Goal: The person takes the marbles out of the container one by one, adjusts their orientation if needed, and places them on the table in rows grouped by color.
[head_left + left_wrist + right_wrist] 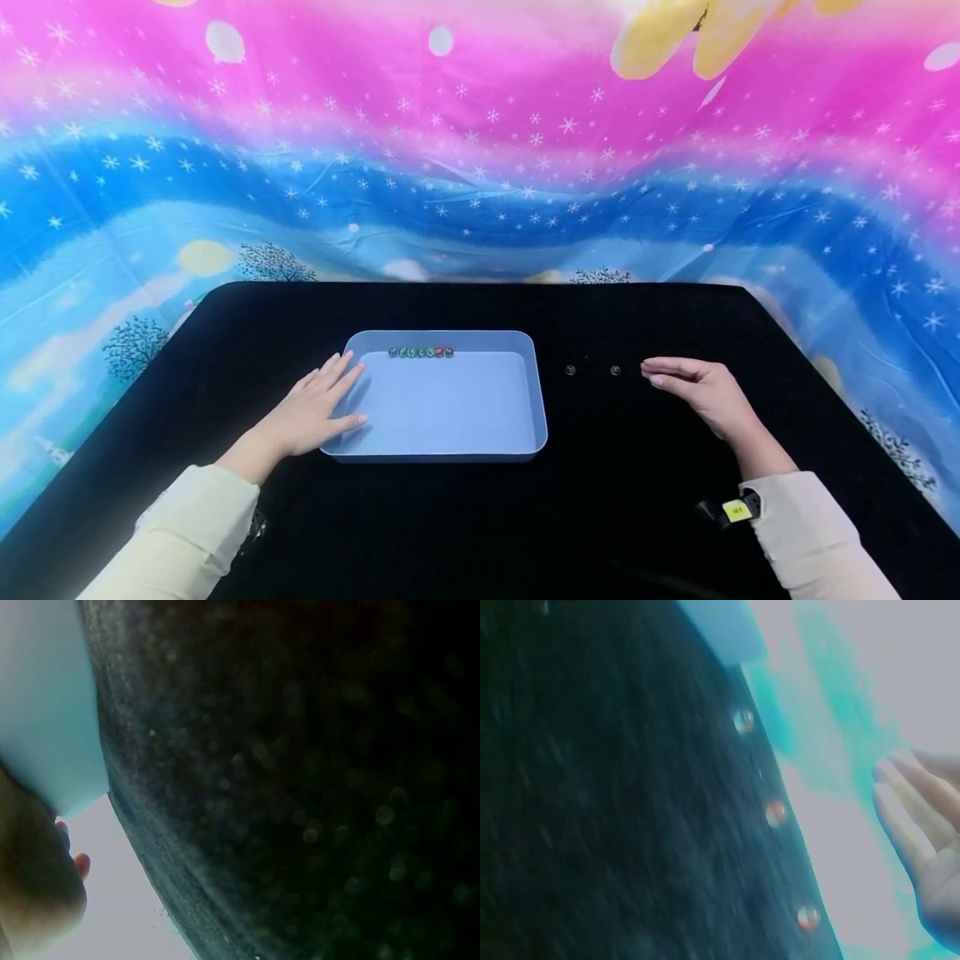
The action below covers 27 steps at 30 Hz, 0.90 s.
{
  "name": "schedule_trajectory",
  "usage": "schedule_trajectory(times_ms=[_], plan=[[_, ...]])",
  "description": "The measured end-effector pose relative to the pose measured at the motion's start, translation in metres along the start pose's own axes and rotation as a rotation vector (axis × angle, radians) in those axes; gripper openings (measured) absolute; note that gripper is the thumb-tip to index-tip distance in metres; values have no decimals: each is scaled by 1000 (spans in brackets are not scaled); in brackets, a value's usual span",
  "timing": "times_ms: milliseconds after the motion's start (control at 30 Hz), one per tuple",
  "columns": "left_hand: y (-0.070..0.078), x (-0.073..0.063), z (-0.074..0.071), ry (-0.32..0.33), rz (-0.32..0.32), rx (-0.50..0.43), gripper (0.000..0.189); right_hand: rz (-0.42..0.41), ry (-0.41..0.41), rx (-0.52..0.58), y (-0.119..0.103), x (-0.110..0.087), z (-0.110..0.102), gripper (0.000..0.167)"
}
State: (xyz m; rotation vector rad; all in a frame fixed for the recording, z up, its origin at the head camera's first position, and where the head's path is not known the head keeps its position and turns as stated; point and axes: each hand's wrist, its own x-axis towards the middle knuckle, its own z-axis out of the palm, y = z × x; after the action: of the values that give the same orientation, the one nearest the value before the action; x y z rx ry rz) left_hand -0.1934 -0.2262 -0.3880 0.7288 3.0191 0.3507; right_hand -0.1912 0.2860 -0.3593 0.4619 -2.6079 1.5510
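Note:
A light blue rectangular tray (442, 457) lies on the table, with several green and reddish glass marbles (421, 352) in a row along its far wall. My left hand (311, 412) is at the tray's left wall, fingers spread and fairly straight. Right of the tray, one clear marble (571, 370) and another marble (615, 370) sit on the black cloth. Just beyond them is my right hand (701, 392), its fingers extended and thumb close below them. In the right wrist view a third marble (808, 916) shows on the cloth; the hand (934, 832) holds nothing there.
Black cloth (480, 533) covers the table, whose far edge meets a pink and blue printed curtain (480, 150). A dark strap with a yellow label (737, 511) is at the right wrist. The left wrist view mostly shows dark cloth (262, 787).

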Motion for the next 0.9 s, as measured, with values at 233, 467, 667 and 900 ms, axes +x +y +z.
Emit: schedule_trajectory(times_ms=[233, 467, 667, 900], plan=[[0, -1, 0, -6, -4, 3, 77, -5, -63, 121, -12, 1, 20, 34], [1, 0, -1, -10, -5, 3, 77, -32, -103, 144, -18, 3, 33, 32], [0, -1, -1, 8, 2, 6, 76, -51, -139, 159, -21, 6, 45, 29], [0, 0, 0, 2, 2, -2, 76, -56, -194, 177, -30, 9, 56, 29]])
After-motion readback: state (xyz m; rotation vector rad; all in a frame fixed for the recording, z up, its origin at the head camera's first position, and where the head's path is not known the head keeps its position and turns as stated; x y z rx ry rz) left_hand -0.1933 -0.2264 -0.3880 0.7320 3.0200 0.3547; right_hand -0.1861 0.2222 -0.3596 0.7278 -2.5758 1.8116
